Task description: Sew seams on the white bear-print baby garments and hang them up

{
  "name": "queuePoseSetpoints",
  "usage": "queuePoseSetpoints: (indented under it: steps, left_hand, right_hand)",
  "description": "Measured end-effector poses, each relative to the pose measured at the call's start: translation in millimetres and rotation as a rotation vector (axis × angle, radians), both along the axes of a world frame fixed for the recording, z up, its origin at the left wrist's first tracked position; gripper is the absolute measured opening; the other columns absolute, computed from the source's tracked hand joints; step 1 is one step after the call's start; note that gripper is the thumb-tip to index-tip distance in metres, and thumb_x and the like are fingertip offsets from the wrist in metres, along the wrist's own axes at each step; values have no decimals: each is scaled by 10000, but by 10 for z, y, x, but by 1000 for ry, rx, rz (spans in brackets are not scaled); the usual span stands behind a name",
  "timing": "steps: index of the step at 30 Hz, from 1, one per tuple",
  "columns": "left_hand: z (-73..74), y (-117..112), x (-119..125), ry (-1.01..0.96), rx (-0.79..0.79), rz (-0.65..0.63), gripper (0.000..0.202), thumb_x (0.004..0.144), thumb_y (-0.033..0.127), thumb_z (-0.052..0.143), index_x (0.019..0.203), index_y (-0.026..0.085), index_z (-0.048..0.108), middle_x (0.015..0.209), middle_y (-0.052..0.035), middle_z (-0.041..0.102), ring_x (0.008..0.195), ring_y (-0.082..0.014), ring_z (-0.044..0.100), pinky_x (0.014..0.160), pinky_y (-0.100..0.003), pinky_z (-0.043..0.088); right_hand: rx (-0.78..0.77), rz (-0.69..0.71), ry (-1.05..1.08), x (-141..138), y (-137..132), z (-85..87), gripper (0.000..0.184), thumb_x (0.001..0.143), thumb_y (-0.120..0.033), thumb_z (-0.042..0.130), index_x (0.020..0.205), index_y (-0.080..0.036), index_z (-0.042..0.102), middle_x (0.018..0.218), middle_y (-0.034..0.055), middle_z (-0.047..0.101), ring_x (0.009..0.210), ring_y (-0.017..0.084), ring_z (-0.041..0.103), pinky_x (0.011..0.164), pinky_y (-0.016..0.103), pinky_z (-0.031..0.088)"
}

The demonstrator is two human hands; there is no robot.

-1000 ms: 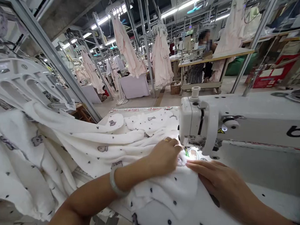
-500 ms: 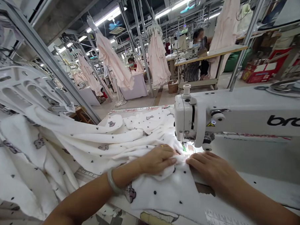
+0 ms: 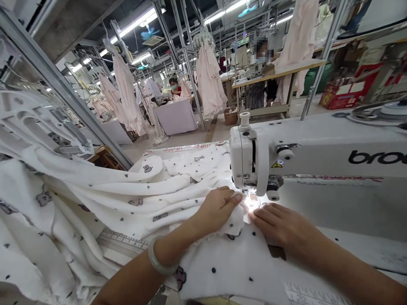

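Observation:
White fabric (image 3: 228, 266) printed with small dark dots and grey bears lies over the sewing table and runs under the sewing machine (image 3: 247, 159). Close to the left of the lit needle area, my left hand (image 3: 216, 209) pinches a raised fold of it between thumb and fingers. My right hand (image 3: 281, 223) is just right of and in front of the needle, its fingers together and their tips closed on the fabric's edge. The fingertips' exact grip is partly hidden, and glare washes out the cloth under the needle.
More of the fabric drapes from a white hanger rack (image 3: 32, 118) at the left. Ruler tape (image 3: 318, 301) is stuck along the table's front. A metal post (image 3: 61, 83) rises at the left. Beyond, a co-worker (image 3: 261, 60) sits at another table, near hanging pink garments (image 3: 209, 81).
My left hand has turned up and lifted a fold of fabric, its thumb now closed on it near the needle. My right hand stays beside the needle. The whole view has shifted slightly.

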State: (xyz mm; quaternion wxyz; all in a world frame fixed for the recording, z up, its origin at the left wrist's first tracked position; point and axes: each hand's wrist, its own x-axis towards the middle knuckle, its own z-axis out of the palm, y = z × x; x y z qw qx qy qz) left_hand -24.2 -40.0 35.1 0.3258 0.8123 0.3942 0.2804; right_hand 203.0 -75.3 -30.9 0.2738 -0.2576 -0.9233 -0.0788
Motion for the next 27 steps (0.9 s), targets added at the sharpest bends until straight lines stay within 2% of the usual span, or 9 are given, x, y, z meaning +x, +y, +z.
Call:
queuePoseSetpoints:
  steps: [5,10,12,14,16,18,23,27]
  left_hand:
    - [-87,-75,-38,-10,45,30,512,1076,492,422,656,205,371,682,19,431,660,-143,445,658,-300,348]
    - [-86,-169,-30,10,124,-12,457,1069,434,434,677,199,431,769,-8,499,724,-150,514,690,-295,412]
    - [-103,-200,-12,68,192,-55,428,1048,393,469,668,198,441,772,-15,517,735,-156,538,703,-304,436]
    - [-137,-229,7,184,273,-87,357,999,386,564,700,196,521,772,-17,559,746,-174,571,739,-329,463]
    - [-179,-260,25,307,337,-83,233,934,399,681,829,197,633,827,-23,627,792,-202,619,801,-362,490]
    - [-218,-292,42,400,378,-56,216,891,396,751,962,205,678,919,-33,677,848,-224,652,843,-380,507]
    - [-279,-338,46,493,608,-54,71,878,207,701,944,197,677,904,-34,677,842,-221,646,789,-352,500]
    - [-290,-331,13,484,831,-95,87,916,210,653,991,178,684,821,-33,659,759,-219,617,709,-360,446]
  right_hand:
    - [-83,72,-60,79,12,150,247,1037,-83,465,1123,-142,689,974,81,690,826,231,618,769,389,511]
    - [-432,64,-44,155,-27,323,284,1103,-253,442,1081,-264,725,849,27,631,847,223,611,762,358,453]
    - [-530,86,-35,178,-43,345,303,1112,-299,432,1057,-267,728,837,27,635,856,225,603,790,368,432]
    - [-585,92,-34,191,-54,348,332,1114,-318,430,963,-254,720,825,27,635,853,219,590,795,368,413]
    - [-612,91,-32,195,-64,348,368,1111,-303,421,870,-245,692,808,27,629,850,215,582,789,366,402]
    - [-603,89,-21,195,-80,356,368,1101,-266,419,837,-243,675,793,26,626,827,213,580,769,362,399]
    - [-542,78,-15,194,-123,379,294,1061,-221,486,841,-248,679,752,15,628,765,207,594,727,348,407]
    - [-544,74,3,186,-127,382,313,1069,-253,491,814,-250,673,725,9,625,740,202,596,717,341,401]
